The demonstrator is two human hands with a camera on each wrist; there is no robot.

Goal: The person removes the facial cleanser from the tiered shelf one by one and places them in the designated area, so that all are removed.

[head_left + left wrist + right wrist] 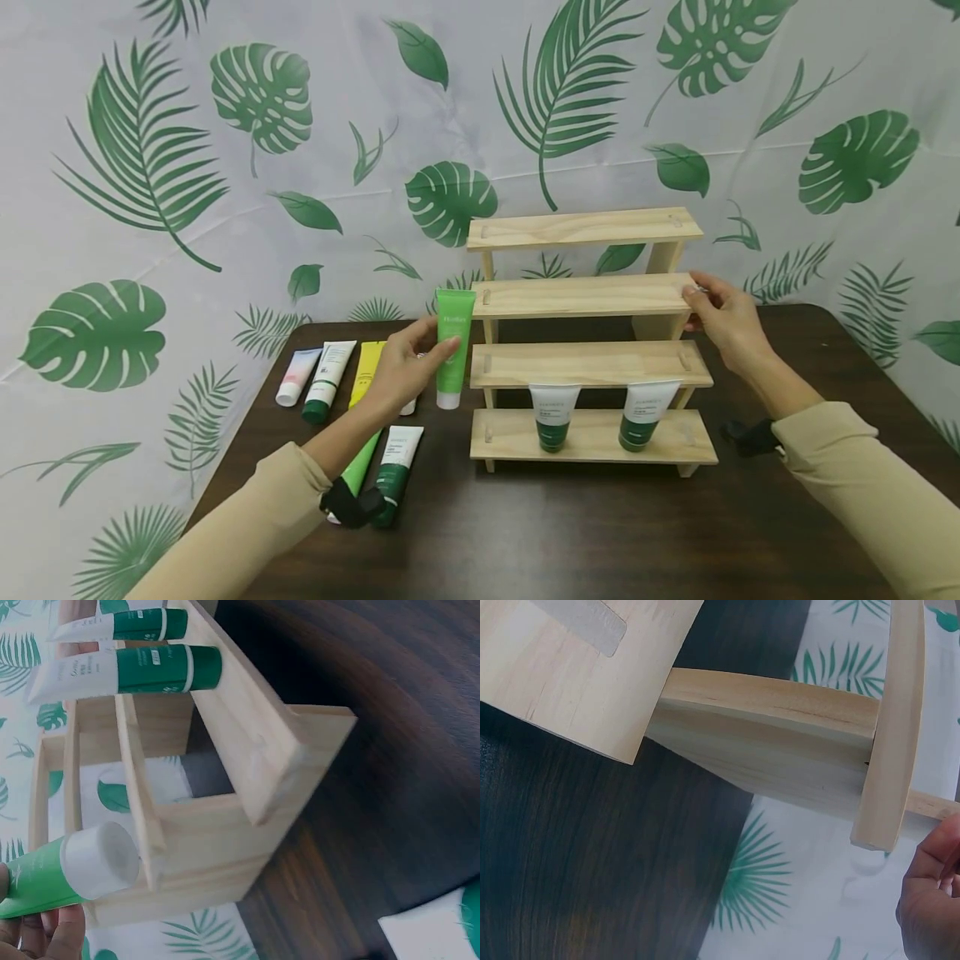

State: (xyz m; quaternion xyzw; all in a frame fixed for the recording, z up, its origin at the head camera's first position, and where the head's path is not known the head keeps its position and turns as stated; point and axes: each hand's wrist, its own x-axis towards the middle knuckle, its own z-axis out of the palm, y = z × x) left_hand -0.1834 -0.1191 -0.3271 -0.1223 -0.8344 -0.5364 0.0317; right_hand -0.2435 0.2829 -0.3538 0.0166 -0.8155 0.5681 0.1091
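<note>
My left hand (408,362) pinches a bright green squeeze tube (453,342) between thumb and fingers, white cap downward. It is held up just left of the wooden tiered shelf (585,362); in the left wrist view the tube's white cap (101,859) overlaps the shelf's side. My right hand (723,321) grips the right end of the second tier from the top, thumb over the board. In the right wrist view only part of that hand (934,892) shows, beside the shelf's end. Two white-and-green tubes (553,417) (647,414) stand cap down on the lowest tier.
Left on the dark table (525,533) lie several tubes: a pink-and-white one (297,377), a white one with a green cap (328,382), a yellow one (366,371), a green one (362,467) partly behind my forearm, and a white-and-green one (396,471). A leaf-print cloth (337,167) hangs behind.
</note>
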